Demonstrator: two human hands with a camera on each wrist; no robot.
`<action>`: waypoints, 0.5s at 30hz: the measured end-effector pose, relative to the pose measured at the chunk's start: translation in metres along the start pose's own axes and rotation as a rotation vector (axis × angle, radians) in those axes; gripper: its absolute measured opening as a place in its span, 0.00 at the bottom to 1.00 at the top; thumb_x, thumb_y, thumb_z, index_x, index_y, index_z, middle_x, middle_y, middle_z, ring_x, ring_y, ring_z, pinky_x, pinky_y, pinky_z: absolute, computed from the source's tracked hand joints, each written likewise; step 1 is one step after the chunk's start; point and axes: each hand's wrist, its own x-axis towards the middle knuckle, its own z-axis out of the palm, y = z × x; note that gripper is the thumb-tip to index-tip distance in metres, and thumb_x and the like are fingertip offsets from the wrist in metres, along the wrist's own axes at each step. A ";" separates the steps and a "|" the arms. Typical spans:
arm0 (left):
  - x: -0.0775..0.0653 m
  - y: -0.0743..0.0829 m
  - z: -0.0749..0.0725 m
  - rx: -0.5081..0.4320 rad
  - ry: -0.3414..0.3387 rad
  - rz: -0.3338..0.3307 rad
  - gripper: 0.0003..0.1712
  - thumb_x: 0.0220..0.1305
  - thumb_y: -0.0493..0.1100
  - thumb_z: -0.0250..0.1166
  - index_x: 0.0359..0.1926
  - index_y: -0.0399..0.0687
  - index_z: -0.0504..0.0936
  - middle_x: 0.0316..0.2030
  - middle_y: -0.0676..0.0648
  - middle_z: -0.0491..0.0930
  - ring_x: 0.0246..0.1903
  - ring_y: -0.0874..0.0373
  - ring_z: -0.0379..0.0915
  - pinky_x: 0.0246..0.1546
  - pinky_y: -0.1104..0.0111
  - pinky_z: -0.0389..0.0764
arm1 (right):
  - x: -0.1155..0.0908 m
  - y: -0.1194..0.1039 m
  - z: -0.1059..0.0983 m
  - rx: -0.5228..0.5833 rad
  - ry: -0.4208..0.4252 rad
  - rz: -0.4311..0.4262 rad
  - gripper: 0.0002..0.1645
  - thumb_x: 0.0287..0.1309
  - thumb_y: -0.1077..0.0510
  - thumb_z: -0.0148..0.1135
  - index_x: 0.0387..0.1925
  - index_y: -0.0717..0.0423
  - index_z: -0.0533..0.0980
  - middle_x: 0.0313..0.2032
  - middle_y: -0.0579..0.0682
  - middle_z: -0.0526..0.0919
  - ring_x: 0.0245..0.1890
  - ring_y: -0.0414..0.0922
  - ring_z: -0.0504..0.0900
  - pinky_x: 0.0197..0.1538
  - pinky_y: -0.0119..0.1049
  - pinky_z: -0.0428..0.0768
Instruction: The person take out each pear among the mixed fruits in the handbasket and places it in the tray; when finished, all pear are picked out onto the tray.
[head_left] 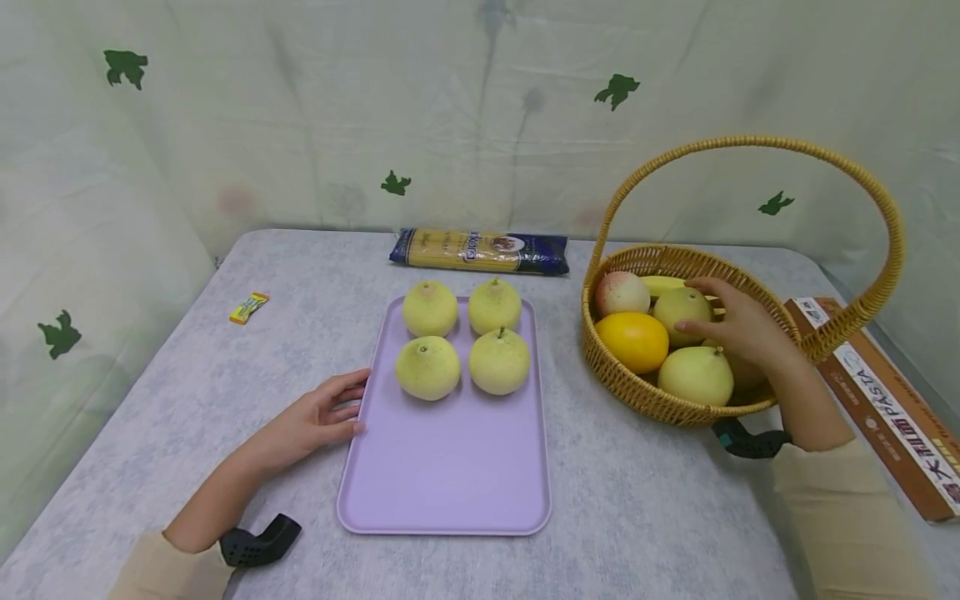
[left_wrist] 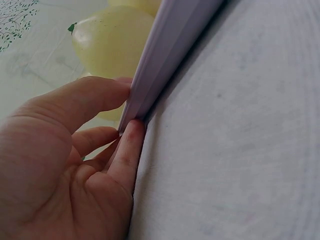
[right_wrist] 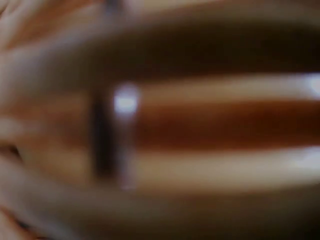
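Observation:
My left hand [head_left: 315, 421] rests at the left edge of a lilac tray [head_left: 442, 492], its fairly straight fingers and thumb touching the rim [left_wrist: 150, 65]. Several round yellow-green pears [head_left: 427, 368] sit in two rows on the tray's far half. On the right, my right hand [head_left: 742, 325] reaches into a wicker basket [head_left: 615, 375], thumb and fingers curled round a greenish pear [head_left: 678, 312]. Around that pear lie a pink-white peach [head_left: 622, 293], an orange-yellow fruit [head_left: 633, 342], a paler pear [head_left: 697, 377] and bananas [head_left: 660, 285]. The right wrist view is a blurred close-up.
The basket's tall handle [head_left: 750, 142] arches over the fruit. A brown pasta box [head_left: 877, 408] lies right of the basket. Behind the tray is a spaghetti packet [head_left: 480, 252]; a small yellow wrapped sweet [head_left: 249, 308] lies at the left. A pale curtain [head_left: 315, 108] hangs behind the table.

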 end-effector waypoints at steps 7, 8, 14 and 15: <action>0.000 -0.002 -0.001 0.003 -0.001 0.002 0.42 0.59 0.35 0.60 0.67 0.33 0.45 0.65 0.33 0.44 0.61 0.37 0.47 0.51 0.75 0.67 | 0.001 -0.001 0.001 -0.048 -0.032 -0.007 0.52 0.48 0.35 0.60 0.67 0.53 0.49 0.60 0.69 0.57 0.55 0.65 0.60 0.50 0.63 0.61; 0.000 -0.002 -0.001 0.002 0.000 -0.001 0.42 0.59 0.35 0.60 0.67 0.34 0.45 0.65 0.33 0.44 0.61 0.37 0.47 0.51 0.75 0.67 | 0.001 -0.001 0.002 -0.051 -0.023 -0.013 0.52 0.48 0.36 0.61 0.67 0.54 0.50 0.59 0.69 0.58 0.54 0.64 0.61 0.50 0.63 0.62; 0.000 -0.001 0.000 -0.012 0.008 -0.029 0.43 0.58 0.36 0.61 0.68 0.37 0.45 0.65 0.36 0.45 0.61 0.41 0.49 0.51 0.74 0.68 | -0.003 -0.004 0.006 -0.010 0.097 -0.044 0.50 0.47 0.42 0.65 0.64 0.60 0.53 0.58 0.68 0.60 0.52 0.63 0.62 0.49 0.61 0.65; 0.000 -0.001 0.000 -0.009 0.006 -0.024 0.43 0.59 0.36 0.61 0.68 0.36 0.45 0.65 0.35 0.45 0.61 0.40 0.48 0.51 0.74 0.68 | -0.004 -0.004 0.007 0.009 0.131 -0.051 0.50 0.47 0.43 0.66 0.64 0.60 0.54 0.58 0.67 0.60 0.53 0.63 0.62 0.48 0.61 0.65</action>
